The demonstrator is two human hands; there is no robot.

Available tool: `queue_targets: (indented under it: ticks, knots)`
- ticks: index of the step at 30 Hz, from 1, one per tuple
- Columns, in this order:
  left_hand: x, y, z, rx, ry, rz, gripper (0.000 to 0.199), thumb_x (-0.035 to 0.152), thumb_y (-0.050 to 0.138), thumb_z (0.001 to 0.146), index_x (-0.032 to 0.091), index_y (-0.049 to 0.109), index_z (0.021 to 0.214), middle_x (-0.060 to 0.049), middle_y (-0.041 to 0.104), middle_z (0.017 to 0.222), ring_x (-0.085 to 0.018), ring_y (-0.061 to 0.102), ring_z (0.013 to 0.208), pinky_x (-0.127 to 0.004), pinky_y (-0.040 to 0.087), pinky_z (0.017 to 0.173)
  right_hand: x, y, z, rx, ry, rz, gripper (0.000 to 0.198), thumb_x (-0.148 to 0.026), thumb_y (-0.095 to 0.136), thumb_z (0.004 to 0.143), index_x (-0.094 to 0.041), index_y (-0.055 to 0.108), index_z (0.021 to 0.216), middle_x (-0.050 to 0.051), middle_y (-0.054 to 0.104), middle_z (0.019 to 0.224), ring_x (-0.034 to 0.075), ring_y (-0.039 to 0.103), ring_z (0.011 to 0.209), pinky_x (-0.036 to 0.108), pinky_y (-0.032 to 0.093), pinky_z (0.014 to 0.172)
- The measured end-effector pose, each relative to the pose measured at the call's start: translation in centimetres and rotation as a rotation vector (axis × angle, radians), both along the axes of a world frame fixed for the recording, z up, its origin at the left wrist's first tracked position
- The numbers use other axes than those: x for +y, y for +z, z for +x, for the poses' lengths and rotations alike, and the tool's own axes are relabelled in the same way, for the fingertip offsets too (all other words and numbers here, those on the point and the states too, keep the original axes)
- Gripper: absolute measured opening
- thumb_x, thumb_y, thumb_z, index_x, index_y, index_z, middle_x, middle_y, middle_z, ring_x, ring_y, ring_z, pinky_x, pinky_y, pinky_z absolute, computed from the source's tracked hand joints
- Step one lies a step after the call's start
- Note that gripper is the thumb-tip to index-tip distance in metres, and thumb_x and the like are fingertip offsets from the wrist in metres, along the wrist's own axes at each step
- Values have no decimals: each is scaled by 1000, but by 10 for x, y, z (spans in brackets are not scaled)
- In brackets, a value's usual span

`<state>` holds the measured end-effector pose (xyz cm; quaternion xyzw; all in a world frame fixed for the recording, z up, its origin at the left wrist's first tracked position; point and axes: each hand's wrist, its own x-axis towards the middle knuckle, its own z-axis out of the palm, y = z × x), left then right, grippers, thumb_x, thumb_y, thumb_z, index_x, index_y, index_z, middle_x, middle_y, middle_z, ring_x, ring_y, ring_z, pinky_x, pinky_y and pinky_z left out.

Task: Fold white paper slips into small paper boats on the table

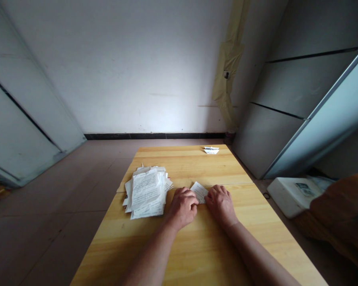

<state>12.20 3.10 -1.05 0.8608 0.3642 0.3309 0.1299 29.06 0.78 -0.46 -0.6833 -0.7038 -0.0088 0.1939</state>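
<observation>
A small folded piece of printed paper [199, 192] lies on the wooden table between my two hands, its pointed top corner facing away from me. My left hand [183, 207] has its fingers curled onto the paper's left edge. On the opposite edge, my right hand [221, 204] grips with bent fingers. Both hands rest low at the tabletop, and they hide the paper's lower side corners. Just left of my left hand sits a loose stack of printed sheets [146, 190]. Near the table's far edge stands a small folded paper boat [211, 150].
The light wooden table [197, 246] has a seam across it. Beyond it is a white wall [137, 71] with tan tape [226, 79]. A grey cabinet [274, 91] stands at the right, with a white box [292, 194] on the floor beside the table.
</observation>
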Motion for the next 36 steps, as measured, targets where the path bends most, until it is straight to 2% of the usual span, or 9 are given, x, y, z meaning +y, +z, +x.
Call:
queue_targets:
  ticks: [6, 11, 17, 20, 24, 31, 36]
  knots:
    - [4, -7, 0, -49, 13, -36, 24, 0, 56, 66, 20, 68, 64, 0, 68, 76, -16, 58, 78, -31, 44, 77, 0, 3, -3, -54, -31, -48, 13, -17, 51, 87, -20, 59, 76, 5, 62, 89, 21, 51, 91, 30, 34, 79]
    - [3, -4, -1, -18, 13, -46, 23, 1, 56, 67, 21, 69, 64, 0, 68, 77, -16, 58, 79, -31, 44, 78, -1, 4, -5, -63, -38, -61, 13, -18, 51, 87, -19, 59, 77, 5, 62, 90, 21, 51, 91, 30, 34, 79]
    - [-1, 3, -1, 69, 6, -61, 43, 3, 56, 69, 27, 70, 101, -1, 68, 89, -18, 57, 90, -33, 42, 84, -2, 5, -4, -48, -19, -59, 12, -18, 52, 87, -19, 59, 77, 6, 62, 91, 21, 51, 92, 31, 35, 79]
    - [-3, 4, -1, 142, -8, -55, 38, 6, 57, 71, 30, 72, 95, -1, 65, 87, -19, 55, 90, -34, 41, 83, -2, 4, -4, -47, -24, -58, 12, -18, 52, 87, -19, 59, 78, 6, 61, 91, 21, 51, 92, 31, 35, 79]
    - [-4, 4, 0, 181, 14, -57, 27, 9, 58, 72, 28, 74, 84, -2, 62, 87, -19, 53, 89, -36, 39, 83, -2, 4, -4, -45, -29, -50, 11, -17, 51, 86, -19, 58, 77, 6, 61, 91, 22, 52, 92, 32, 35, 80]
    - [-5, 5, 2, 190, 22, -44, 23, 10, 58, 72, 25, 73, 79, -3, 61, 84, -19, 51, 88, -36, 39, 83, -2, 1, 0, 31, -24, -25, 3, -17, 56, 83, -19, 59, 83, 5, 62, 90, 21, 52, 92, 31, 35, 79]
    - [-5, 5, 3, 193, 23, -28, 21, 10, 58, 73, 24, 73, 77, -3, 61, 83, -19, 51, 87, -35, 38, 82, 1, -5, 5, 64, -10, 26, 5, -16, 55, 83, -20, 59, 81, 4, 61, 88, 21, 52, 90, 31, 35, 78]
